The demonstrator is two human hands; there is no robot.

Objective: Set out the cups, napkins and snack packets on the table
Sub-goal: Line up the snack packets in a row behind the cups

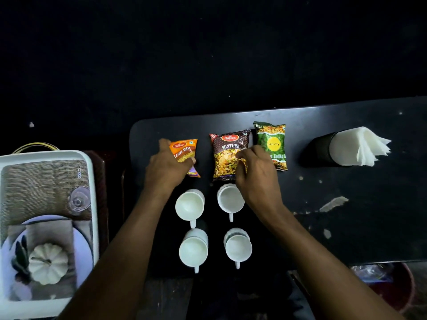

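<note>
Three snack packets lie in a row on the black table [346, 192]: an orange packet [184, 150], a brown Mixture packet [227, 155] and a green packet [272, 142]. My left hand [164, 167] grips the orange packet from its left side. On the right edge of the brown packet, my right hand [256, 172] pinches with its fingertips. Several white cups stand in two rows below the packets, among them one near left [189, 205], one near right [231, 199] and one in front [238, 248]. White napkins [360, 146] stick out of a dark holder [320, 150] at the right.
A white tray [46, 155] with a printed table-setting picture sits to the left of the table. A reddish bucket [402, 287] with plastic in it stands low at the right. Pale scuffs mark the table's right half.
</note>
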